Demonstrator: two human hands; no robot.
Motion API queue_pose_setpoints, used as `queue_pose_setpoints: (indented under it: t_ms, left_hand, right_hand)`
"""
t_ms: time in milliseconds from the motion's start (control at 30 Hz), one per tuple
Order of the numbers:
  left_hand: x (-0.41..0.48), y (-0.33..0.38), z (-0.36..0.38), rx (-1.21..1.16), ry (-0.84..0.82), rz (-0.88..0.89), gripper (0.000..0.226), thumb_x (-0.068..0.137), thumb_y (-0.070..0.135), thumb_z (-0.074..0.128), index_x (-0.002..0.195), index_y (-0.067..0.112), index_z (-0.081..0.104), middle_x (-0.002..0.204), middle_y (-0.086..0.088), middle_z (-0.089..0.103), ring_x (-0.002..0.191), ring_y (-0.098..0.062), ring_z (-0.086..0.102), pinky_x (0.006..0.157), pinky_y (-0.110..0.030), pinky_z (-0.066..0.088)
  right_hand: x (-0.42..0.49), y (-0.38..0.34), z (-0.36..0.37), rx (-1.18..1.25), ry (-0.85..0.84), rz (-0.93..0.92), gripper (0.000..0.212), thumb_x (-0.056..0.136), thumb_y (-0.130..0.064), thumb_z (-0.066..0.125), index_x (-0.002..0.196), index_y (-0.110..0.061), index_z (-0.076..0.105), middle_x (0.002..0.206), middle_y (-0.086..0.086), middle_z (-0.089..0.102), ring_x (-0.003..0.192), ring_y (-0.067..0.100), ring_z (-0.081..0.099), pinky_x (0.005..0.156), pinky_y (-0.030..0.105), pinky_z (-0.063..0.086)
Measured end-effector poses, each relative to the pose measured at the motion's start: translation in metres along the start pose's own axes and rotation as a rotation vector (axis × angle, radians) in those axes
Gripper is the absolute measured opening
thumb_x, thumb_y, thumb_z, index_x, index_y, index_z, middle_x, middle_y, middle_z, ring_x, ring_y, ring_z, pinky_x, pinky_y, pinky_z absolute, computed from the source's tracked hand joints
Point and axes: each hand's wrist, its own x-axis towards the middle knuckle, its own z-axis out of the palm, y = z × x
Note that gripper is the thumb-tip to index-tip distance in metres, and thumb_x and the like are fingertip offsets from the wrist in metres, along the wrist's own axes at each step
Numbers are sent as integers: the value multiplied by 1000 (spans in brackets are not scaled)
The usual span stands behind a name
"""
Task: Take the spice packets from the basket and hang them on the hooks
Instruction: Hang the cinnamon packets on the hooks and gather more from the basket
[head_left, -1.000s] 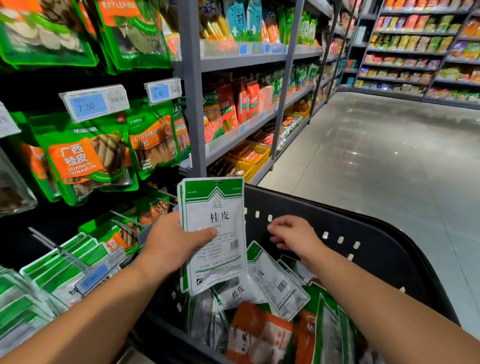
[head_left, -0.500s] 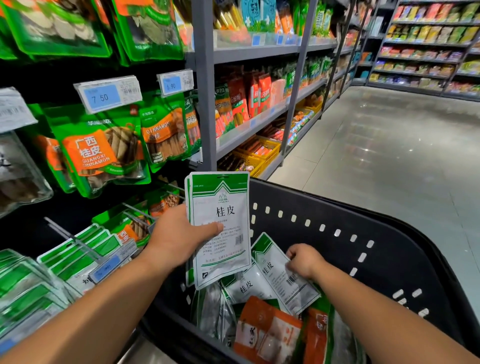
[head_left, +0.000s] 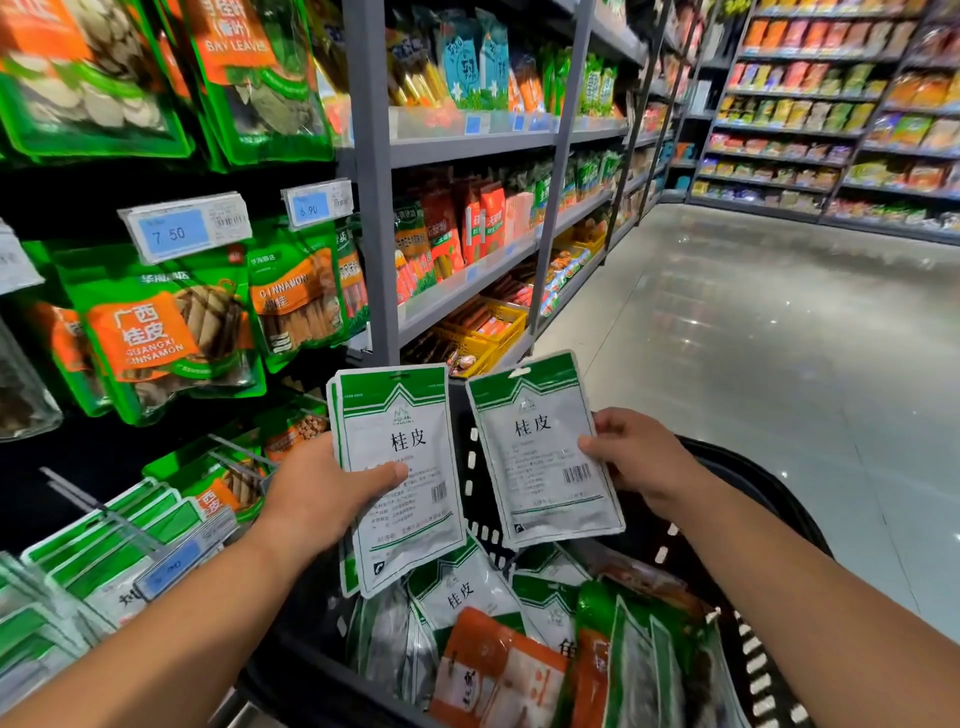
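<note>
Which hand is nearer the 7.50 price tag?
Left. The left hand, gripping a packet stack, is below and right of the 7.50 price tag; the right hand holds a single packet farther right, over the basket.

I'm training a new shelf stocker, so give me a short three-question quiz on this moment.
1. True or false: the right hand grips an orange packet.
2. Which hand holds a stack of packets, not one? A) left hand B) right hand
3. Fill in: the price tag above the Guangxi cinnamon bags reads ___.
Key: 1 false, its single packet is white and green; 2 A; 3 7.50.
</note>
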Motion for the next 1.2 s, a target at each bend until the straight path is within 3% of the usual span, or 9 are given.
queue_pose_setpoints:
  t_ms: [100, 200, 400, 567, 733, 900, 1033, 1133, 1200]
  left_hand:
    - [1, -3, 0, -51, -1, -18, 26, 76, 30, 90, 89, 40, 70, 92, 21, 72, 88, -10, 70, 84, -30, 53]
    - [-3, 0, 2, -134, -6, -25, 25, 78, 27, 89, 89, 41, 71, 88, 26, 71, 89, -4, 69, 86, -30, 52]
    - [-7, 0, 6, -372, -49, -105, 27, 83, 20, 83, 108, 25, 76, 105, 7, 80, 96, -17, 77, 90, -41, 58]
    - [-9, 4, 9, -413, -118, -100, 27, 86, 15, 80, 112, 20, 76, 106, 3, 80, 96, -19, 77, 86, -37, 58]
    - [-7, 1, 5, -369, -87, -98, 25, 83, 11, 82, 106, 18, 78, 99, 5, 80, 89, -15, 78, 79, -31, 61]
    - [0, -9, -4, -216, 0, -68, 20, 80, 16, 87, 92, 29, 79, 90, 16, 79, 82, -6, 76, 80, -31, 59]
    - [5, -14, -8, -114, 79, -31, 19, 79, 22, 88, 89, 35, 78, 91, 17, 78, 89, -10, 75, 84, -34, 58]
    - [7, -17, -13, -95, 140, -35, 18, 80, 24, 87, 88, 36, 76, 91, 17, 76, 88, -11, 74, 79, -30, 57]
    - [7, -17, -14, -104, 154, -43, 16, 81, 25, 87, 90, 34, 77, 92, 14, 77, 87, -12, 75, 80, -32, 59]
  right_hand:
    - [-5, -16, -2, 210, -14, -11, 7, 98, -1, 59, 100, -7, 63, 93, 15, 75, 81, 28, 73, 72, 42, 60]
    - [-10, -21, 14, 318, -84, 2, 12, 99, 0, 57, 95, -10, 61, 91, 12, 74, 81, 26, 72, 73, 42, 61]
    - [-16, -16, 63, 311, -141, 11, 14, 98, 2, 57, 95, -10, 65, 97, 18, 76, 83, 27, 74, 73, 43, 63]
    - [-21, -14, 89, 285, -168, -19, 18, 95, 3, 61, 88, -12, 65, 104, 25, 75, 87, 32, 74, 74, 48, 63]
    - [-18, -15, 92, 260, -199, -46, 8, 94, 1, 65, 100, -3, 69, 98, 19, 77, 81, 25, 75, 64, 37, 64]
    - [2, -5, 88, 245, -190, 25, 19, 90, -9, 76, 108, -6, 69, 91, 14, 74, 76, 21, 70, 62, 27, 60]
    - [24, 28, 92, 127, -215, 151, 21, 94, -20, 73, 110, -7, 69, 98, 12, 73, 80, 20, 71, 78, 34, 61]
    - [36, 59, 105, -112, -226, 195, 24, 92, -24, 76, 106, -4, 71, 87, 5, 69, 75, 17, 64, 66, 31, 54]
    - [41, 77, 117, -309, -262, 184, 17, 88, -26, 78, 86, -10, 73, 74, 1, 64, 70, 17, 57, 64, 31, 49]
